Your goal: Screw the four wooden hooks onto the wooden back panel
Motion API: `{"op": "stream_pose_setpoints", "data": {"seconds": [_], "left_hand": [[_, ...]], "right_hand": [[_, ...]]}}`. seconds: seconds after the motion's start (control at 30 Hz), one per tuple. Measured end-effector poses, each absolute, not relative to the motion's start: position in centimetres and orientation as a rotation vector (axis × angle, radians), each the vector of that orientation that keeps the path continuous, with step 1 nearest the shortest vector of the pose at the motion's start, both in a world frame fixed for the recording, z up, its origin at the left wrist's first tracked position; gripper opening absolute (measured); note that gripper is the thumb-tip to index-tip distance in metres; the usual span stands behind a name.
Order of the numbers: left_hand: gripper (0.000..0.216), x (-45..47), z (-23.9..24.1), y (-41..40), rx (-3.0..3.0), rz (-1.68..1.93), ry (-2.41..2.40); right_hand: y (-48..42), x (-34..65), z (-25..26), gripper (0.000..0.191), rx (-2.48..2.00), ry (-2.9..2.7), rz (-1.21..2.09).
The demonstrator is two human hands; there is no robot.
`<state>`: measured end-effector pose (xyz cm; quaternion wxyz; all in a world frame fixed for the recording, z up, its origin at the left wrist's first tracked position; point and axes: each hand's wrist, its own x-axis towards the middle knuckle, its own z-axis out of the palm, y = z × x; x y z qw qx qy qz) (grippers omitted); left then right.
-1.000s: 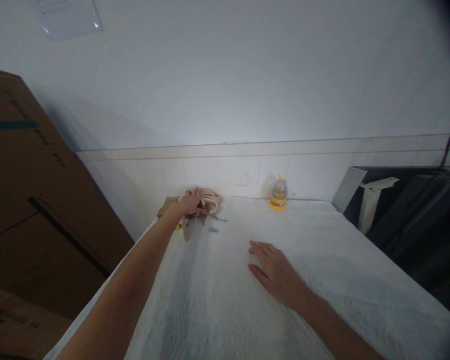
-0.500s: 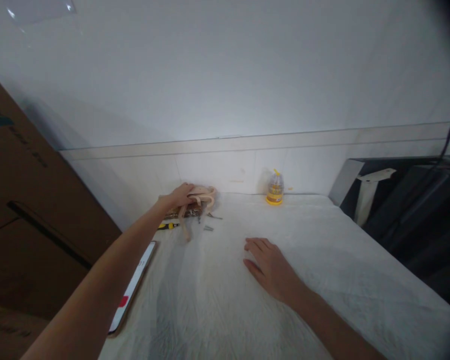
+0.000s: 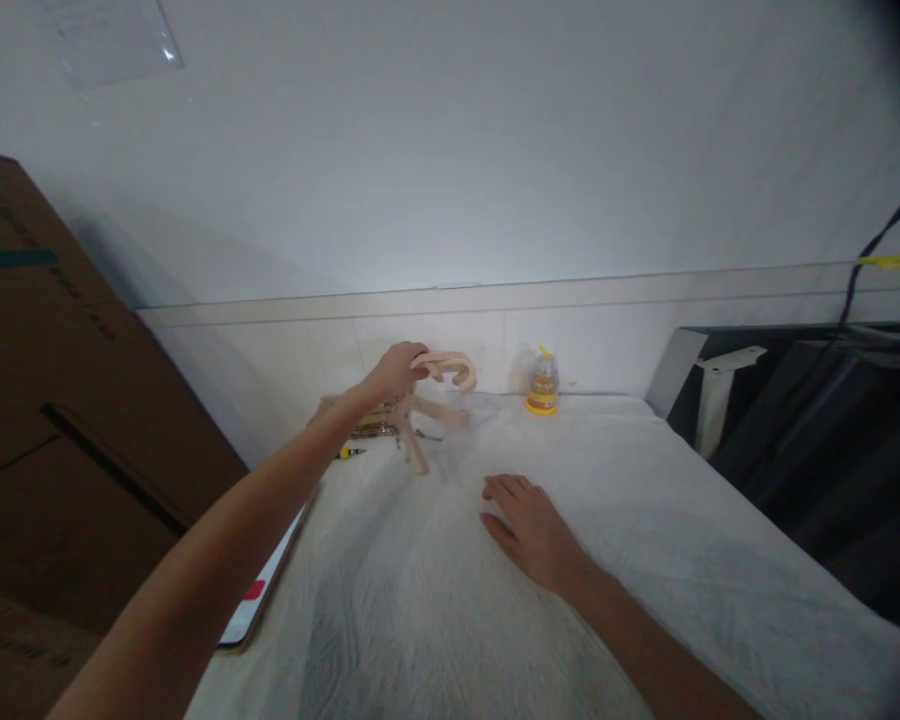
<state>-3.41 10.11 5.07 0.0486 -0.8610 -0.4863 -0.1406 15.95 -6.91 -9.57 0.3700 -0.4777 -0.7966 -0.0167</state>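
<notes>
White cloth covers the desk (image 3: 682, 520). At its far edge the left hand (image 3: 396, 370) has its grip closed on one end of a curved wooden frame (image 3: 450, 368). The frame's dangling legs could swing into the bit jar (image 3: 542, 383). The right hand (image 3: 529, 525) lies flat and empty.

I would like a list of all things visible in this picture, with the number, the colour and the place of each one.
wooden pieces: several joined, pale, lifted above the far left of the cloth
board: one, brown, flat, below the wooden pieces
small tool: one, yellow handle, on the cloth beside the board
bottle: one, clear with yellow base, far edge by the wall
cloth: one, white, covering the table
flat device: one, white with a red mark, left edge of the cloth
cardboard box: at least one, brown, far left
cable: one, black with yellow tape, upper right
left hand: closed on the wooden pieces
right hand: open, flat on the cloth, middle
</notes>
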Motion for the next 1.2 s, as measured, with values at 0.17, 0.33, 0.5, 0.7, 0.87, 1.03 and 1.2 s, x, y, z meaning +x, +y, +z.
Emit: {"op": "stream_pose_setpoints", "data": {"seconds": [0.17,0.33,0.5,0.7,0.87,1.03,1.2], "left_hand": [[0.022,2.9,2.9,7.0,-2.84,-0.419,-1.437],[0.021,5.9,-1.7,4.2,-3.018,-0.344,-1.403],[0.027,5.5,-4.7,2.4,-3.058,-0.345,-1.382],[0.052,4.3,-4.2,2.2,-2.832,-0.126,-1.366],[0.045,4.5,-4.1,2.5,-2.782,-0.012,-1.488],[0.043,5.3,-4.0,2.7,-2.809,0.072,-1.498],[0.027,4.8,-2.3,0.4,-2.869,0.115,-1.399]], "right_hand": [[-7.2,16.5,-8.7,0.011,-1.234,-1.642,-0.227],[-7.7,16.7,-8.2,0.011,-1.178,-1.497,-0.375],[-7.7,16.4,-8.2,0.013,-1.191,-1.516,-0.365],[-7.7,16.7,-7.8,0.013,-1.176,-1.529,-0.403],[-6.8,19.3,-7.3,0.008,-1.226,-1.406,-0.493],[-5.6,23.1,-7.4,0.008,-1.319,-1.168,-0.47],[-4.8,24.7,-8.2,0.013,-1.375,-1.065,-0.404]]}}
